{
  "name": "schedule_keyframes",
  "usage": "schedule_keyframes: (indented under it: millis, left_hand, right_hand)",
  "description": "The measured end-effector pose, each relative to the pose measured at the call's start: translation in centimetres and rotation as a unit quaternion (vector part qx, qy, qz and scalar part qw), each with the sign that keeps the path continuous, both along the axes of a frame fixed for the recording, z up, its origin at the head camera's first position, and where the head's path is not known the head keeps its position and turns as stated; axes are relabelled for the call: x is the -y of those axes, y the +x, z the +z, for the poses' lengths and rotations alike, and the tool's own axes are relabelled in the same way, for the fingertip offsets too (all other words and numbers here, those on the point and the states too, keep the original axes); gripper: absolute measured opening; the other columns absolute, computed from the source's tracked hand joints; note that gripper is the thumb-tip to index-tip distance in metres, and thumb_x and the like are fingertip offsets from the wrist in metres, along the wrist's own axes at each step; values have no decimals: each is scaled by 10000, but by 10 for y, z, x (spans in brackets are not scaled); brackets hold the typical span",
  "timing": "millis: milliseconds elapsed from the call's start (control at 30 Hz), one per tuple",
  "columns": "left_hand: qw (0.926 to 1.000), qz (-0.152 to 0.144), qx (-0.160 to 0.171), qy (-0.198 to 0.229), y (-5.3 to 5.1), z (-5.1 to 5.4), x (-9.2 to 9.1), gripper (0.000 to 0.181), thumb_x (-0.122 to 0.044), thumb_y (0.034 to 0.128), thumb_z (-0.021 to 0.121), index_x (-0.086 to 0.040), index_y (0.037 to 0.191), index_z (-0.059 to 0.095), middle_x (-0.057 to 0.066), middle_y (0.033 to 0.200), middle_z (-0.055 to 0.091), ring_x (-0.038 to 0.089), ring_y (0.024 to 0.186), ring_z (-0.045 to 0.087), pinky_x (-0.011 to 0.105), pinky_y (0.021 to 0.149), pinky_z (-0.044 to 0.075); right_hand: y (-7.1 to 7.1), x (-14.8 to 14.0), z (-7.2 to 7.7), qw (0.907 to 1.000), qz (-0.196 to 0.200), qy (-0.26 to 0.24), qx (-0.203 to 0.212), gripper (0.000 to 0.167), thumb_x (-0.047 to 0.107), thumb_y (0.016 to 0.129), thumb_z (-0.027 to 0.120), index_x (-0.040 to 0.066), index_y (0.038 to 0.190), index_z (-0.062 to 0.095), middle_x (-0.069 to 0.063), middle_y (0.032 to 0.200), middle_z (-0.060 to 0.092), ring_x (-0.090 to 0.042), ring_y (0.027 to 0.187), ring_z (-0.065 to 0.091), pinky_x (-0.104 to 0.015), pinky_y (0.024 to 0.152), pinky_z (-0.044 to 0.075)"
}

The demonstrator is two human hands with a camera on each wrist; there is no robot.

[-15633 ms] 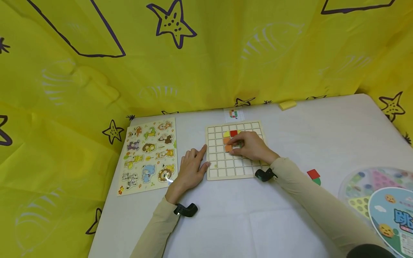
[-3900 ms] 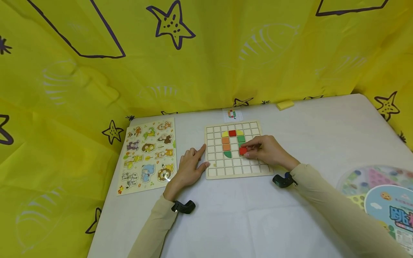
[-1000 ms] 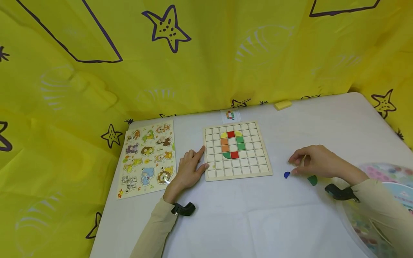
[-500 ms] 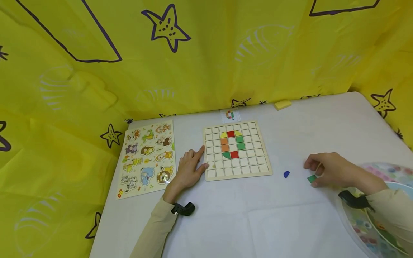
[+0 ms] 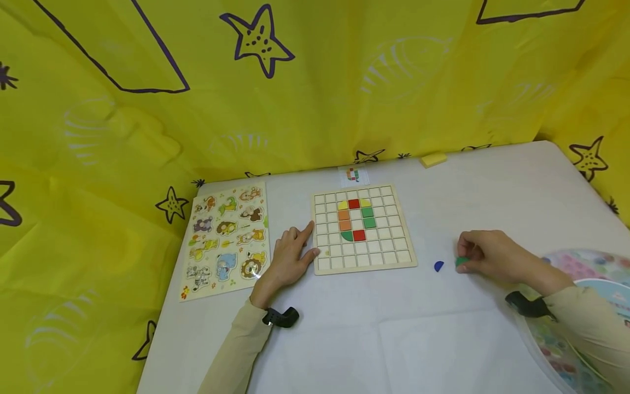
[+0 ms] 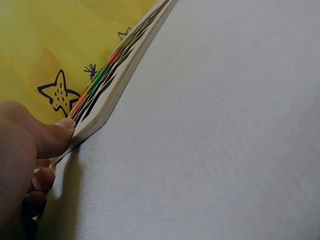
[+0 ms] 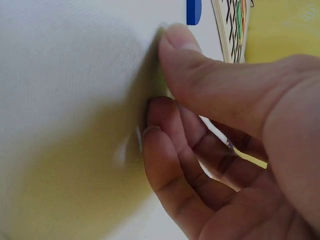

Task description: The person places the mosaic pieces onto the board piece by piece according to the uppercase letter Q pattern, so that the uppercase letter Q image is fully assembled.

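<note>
A square wooden grid board (image 5: 344,257) lies in the middle of the table, with a ring of yellow, red, orange and green tiles in its cells. Against its left edge rests my left hand (image 5: 289,261), index finger and thumb touching the frame. In the left wrist view the thumb (image 6: 57,137) lies at the board's corner. To the right of the board, my right hand (image 5: 494,258) pinches a green tile (image 5: 461,261) just over the table; fingers hide part of it. A blue piece with a curved edge (image 5: 438,266) lies between that hand and the board.
A small pattern card (image 5: 353,175) lies behind the board. An animal puzzle board (image 5: 227,241) is at the left, a yellow block (image 5: 433,160) at the back. A round clear case (image 5: 541,345) sits under the right forearm. A yellow curtain (image 5: 315,98) hangs behind.
Several tiles, green and red ones among them, have been added to the board. Lately my right hand moved right to the green tile, took it and shifted slightly left. My left hand stayed put.
</note>
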State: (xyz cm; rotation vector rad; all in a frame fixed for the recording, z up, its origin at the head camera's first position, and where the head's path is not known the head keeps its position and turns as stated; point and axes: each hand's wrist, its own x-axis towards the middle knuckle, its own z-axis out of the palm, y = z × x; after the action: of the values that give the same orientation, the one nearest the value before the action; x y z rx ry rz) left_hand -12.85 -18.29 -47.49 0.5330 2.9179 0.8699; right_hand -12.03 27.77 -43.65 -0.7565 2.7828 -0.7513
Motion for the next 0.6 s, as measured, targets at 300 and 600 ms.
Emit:
schedule_keyframes:
  millis: [300,600]
  left_hand:
    - [10000,16,-48,27,-1,-2,0,671,-282,1056,629,-51,1639,388,70,980,473,196,878,356,347,805,247]
    - [10000,20,-60,51,0,-2,0,665,-289,1058,626,-55,1636,396,57,981,467,178,875,345,345,796,240]
  right_hand:
    - [-7,8,-1,9979,-79,-433,-474,273,90,857,876,197,919,632,159,793,670,57,696,555,-223,643,480]
    - [-16,28,-3,9907,-299,-1252,-437,167,78,897,840,181,1013,778,109,780,729,-4,661,616,-183,630,492]
